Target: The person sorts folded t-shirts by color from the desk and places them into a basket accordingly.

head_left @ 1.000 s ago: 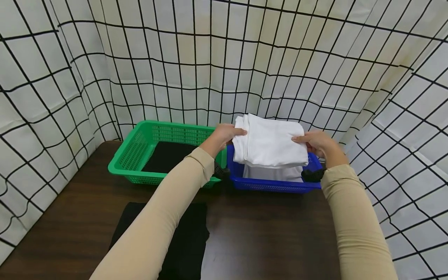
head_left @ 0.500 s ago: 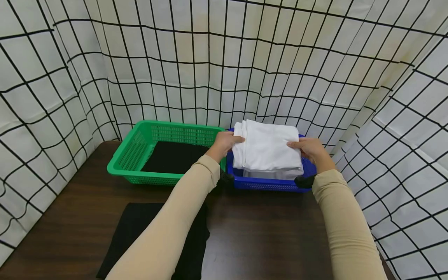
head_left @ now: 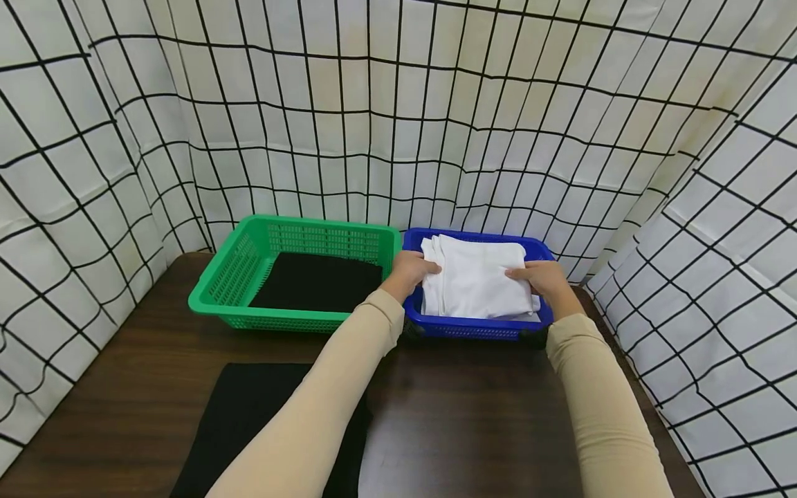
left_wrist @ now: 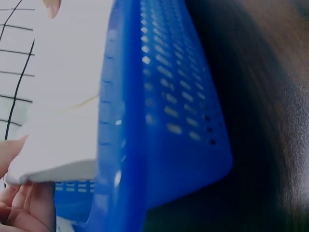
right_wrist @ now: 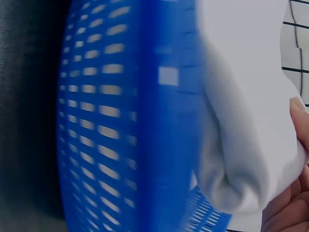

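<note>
Right grip (right_wrist: 292, 198) pinching folded white cloth (right_wrist: 251, 101), slotted blue basket (right_wrist: 166, 116)

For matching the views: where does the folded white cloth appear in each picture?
Head: the folded white cloth lies right of centre, between the left hand and the right hand.
Left wrist: the cloth fills much of the left side.
Right wrist: the cloth runs down from the top edge, right of centre.
Shared landmark: the blue perforated plastic basket, whose rim shows beside the cloth in all three.

White cloth (head_left: 479, 278) lies in a blue basket (head_left: 467, 328), left of it a green basket (head_left: 274, 320). Behind it, a black-gridded white backdrop (head_left: 412, 90).
</note>
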`<state>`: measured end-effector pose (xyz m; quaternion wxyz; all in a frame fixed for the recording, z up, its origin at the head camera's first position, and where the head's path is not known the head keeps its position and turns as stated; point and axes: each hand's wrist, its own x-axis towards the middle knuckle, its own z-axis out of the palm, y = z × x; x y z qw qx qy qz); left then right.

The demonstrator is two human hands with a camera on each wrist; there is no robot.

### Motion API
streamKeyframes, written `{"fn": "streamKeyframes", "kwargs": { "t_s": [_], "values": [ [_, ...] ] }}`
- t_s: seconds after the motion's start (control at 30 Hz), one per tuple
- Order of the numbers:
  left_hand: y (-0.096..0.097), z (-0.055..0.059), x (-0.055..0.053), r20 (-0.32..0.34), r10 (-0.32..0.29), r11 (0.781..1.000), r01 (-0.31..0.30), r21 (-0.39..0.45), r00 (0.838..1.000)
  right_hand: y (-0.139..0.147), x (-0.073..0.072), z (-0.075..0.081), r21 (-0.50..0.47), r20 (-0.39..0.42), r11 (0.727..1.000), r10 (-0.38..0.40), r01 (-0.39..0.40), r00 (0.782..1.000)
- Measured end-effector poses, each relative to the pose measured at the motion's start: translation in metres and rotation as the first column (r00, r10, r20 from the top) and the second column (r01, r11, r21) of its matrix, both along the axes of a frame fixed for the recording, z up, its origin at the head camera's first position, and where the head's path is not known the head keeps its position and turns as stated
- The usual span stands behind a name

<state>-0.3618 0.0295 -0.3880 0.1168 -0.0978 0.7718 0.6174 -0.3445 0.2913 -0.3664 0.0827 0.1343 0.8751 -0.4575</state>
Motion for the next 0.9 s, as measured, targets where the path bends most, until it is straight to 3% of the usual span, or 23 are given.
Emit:
{"fn": "streamKeyframes", "kwargs": {
  "t_s": [0.07, 0.17, 0.27, 0.37, 0.63, 0.73, 0.9],
  "values": [
    [0.003, -0.002, 0.002, -0.028, -0.003, 0.999, 0.002, -0.036, 1.0, 0.0, 0.0, -0.007, 0.013, 0.006, 1.0, -0.009, 0.008, 1.0],
    [0.007, -0.005, 0.005, -0.09, -0.036, 0.986, 0.021, -0.163, 0.995, -0.001, 0.001, -0.015, 0.004, 0.017, 0.999, -0.04, 0.04, 0.999],
    [0.01, -0.007, 0.009, -0.148, -0.091, 0.95, 0.041, -0.308, 0.985, -0.002, 0.0, -0.022, -0.016, 0.027, 0.997, -0.069, 0.069, 0.997],
    [0.013, -0.008, 0.01, -0.183, -0.131, 0.915, 0.047, -0.401, 0.974, -0.004, 0.0, -0.027, -0.041, 0.019, 0.995, -0.085, 0.086, 0.996],
    [0.018, -0.009, 0.012, -0.18, -0.139, 0.867, 0.032, -0.496, 0.974, -0.009, -0.001, -0.031, -0.009, 0.004, 0.996, -0.089, 0.089, 0.996],
    [0.018, -0.009, 0.014, -0.21, -0.173, 0.843, 0.034, -0.537, 0.962, -0.011, 0.0, -0.028, -0.006, 0.008, 0.997, -0.079, 0.079, 0.997],
    [0.017, -0.014, 0.014, -0.281, -0.22, 0.827, 0.026, -0.561, 0.934, -0.013, -0.002, -0.03, -0.009, 0.018, 0.998, -0.063, 0.064, 0.998]
  ]
}}
